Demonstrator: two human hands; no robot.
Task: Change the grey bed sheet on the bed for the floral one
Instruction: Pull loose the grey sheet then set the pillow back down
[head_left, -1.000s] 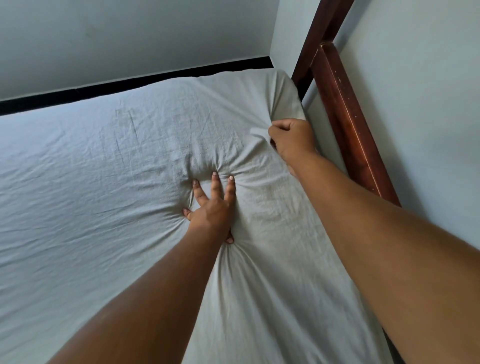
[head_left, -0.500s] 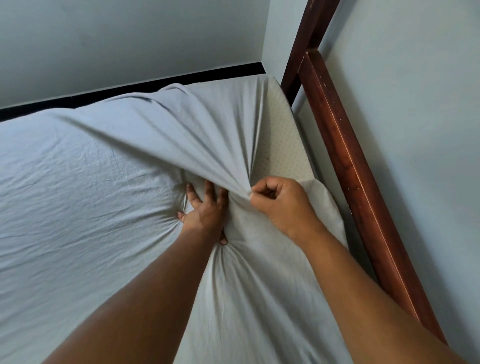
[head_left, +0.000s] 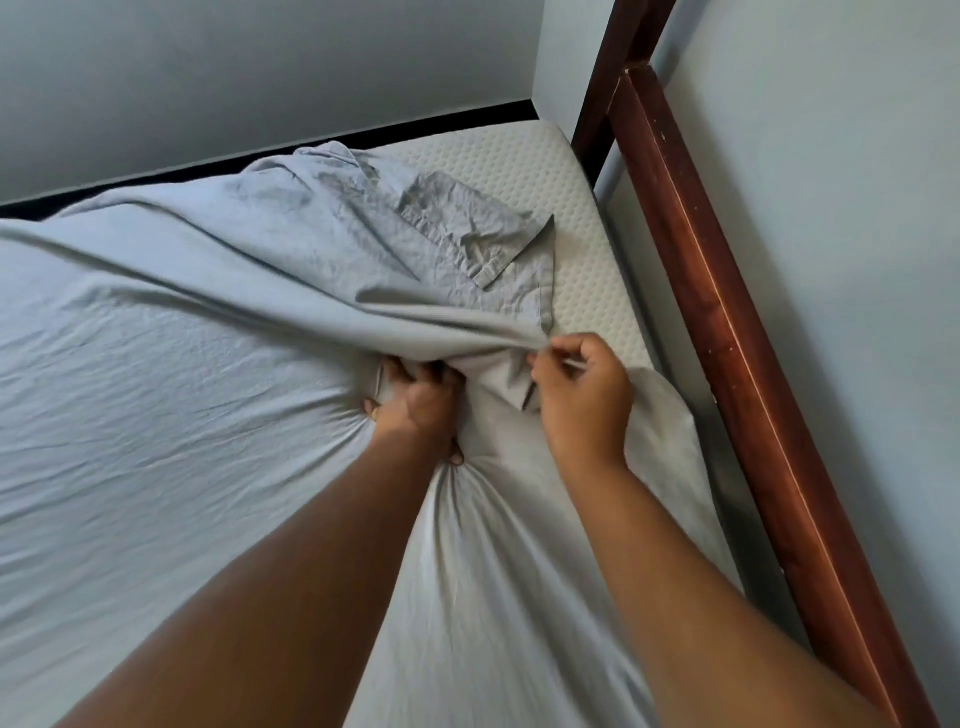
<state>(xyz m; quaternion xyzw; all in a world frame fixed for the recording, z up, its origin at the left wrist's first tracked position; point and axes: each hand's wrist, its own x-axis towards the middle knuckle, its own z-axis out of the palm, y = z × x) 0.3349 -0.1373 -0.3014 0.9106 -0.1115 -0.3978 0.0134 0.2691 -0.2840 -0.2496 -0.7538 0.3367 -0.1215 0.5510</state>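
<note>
The grey bed sheet (head_left: 156, 364) covers most of the bed. Its far right corner is pulled off and lies folded back, baring the cream quilted mattress (head_left: 566, 208). My right hand (head_left: 582, 395) pinches a fold of the sheet's edge and holds it up just above the mattress. My left hand (head_left: 415, 410) presses down into the sheet beside it, fingers curled into a bunch of the fabric, which partly hides the fingertips. No floral sheet is in view.
A dark red wooden bed frame rail (head_left: 727, 338) runs along the right side against a pale wall (head_left: 857, 260). Another pale wall (head_left: 208, 78) with a black skirting strip stands behind the bed's far edge.
My right hand has drawn the sheet corner off the mattress and back towards me, and more bare mattress shows. My left hand's fingers have curled into the fabric.
</note>
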